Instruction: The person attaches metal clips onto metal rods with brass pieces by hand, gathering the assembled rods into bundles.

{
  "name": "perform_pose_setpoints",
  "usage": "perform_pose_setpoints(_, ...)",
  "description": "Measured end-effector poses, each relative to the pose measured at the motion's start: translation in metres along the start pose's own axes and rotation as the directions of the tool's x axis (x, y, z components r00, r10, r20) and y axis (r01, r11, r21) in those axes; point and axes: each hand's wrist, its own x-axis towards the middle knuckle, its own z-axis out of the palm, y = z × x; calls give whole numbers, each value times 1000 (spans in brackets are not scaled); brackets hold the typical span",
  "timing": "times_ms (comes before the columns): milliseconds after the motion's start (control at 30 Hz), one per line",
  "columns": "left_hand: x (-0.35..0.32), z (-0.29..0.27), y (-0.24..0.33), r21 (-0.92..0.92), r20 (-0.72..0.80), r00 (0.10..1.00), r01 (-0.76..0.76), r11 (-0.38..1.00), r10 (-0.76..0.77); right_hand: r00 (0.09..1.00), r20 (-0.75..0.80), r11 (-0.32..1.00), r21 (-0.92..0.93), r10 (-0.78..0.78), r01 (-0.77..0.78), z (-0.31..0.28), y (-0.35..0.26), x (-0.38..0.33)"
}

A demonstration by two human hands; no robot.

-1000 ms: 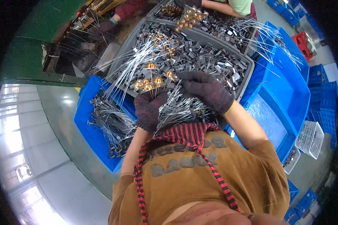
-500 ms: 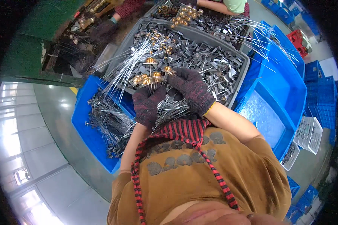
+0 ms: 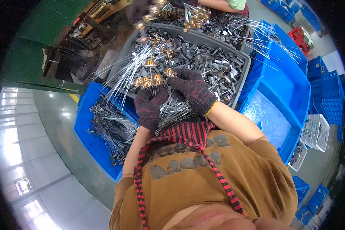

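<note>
My left hand [image 3: 148, 109], in a dark knitted glove flecked with red, is closed around the thin stems of several brass-coloured round caps [image 3: 157, 79]. The caps stick up above its fingertips. My right hand [image 3: 195, 91], gloved alike, pinches a single brass cap [image 3: 169, 72] just right of that bunch; its stem is mostly hidden. Both hands are over the near side of a grey bin [image 3: 245, 74] heaped with small dark metal blocks [image 3: 218, 61]. Inside it, left of centre, a sheaf of long silvery wires [image 3: 136, 63] with brass ends leans over the edge.
A blue bin [image 3: 91, 138] at my left holds many wire-stemmed dark pieces. Blue trays [image 3: 285, 92] stand at the right. Across the bin are one co-worker's blurred gloved hand [image 3: 137, 10] with brass caps and another's bare forearm [image 3: 217, 4]. White baskets [image 3: 314, 132] sit farther right.
A co-worker's gloved hand has come from the upper left to the bin's far edge, with brass caps in it. My hands keep nearly the same pose; the view has shifted slightly.
</note>
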Motion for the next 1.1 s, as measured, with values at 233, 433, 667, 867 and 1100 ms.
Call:
perform_pose_setpoints(233, -3, 0, 7, 148, -3, 999, -40, 988, 41, 999, 45, 998, 61, 24, -27, -10, -12, -15)
perform_pose_setpoints(433, 1, -7, -2, 90, 94, 993, -84, 992, 76, 998, 13, 995, 79, 67, -68, -1, -11, -6)
perform_pose_setpoints(667, -1, -7, -14, 143, 1, 993, -115, 983, 116, 966, 256, 909, 392, 42, -143, -19, -12, -9)
perform_pose_setpoints(867, 3, -7, -1, 414, 122, 987, -150, 898, 109, 963, 255, 962, 233, 81, -143, -51, -9, -35)
perform_pose_setpoints(1100, -5, -5, 6, 202, 195, 980, -66, 977, 25, 982, 182, 995, 68, 58, -71, -48, -15, -47)
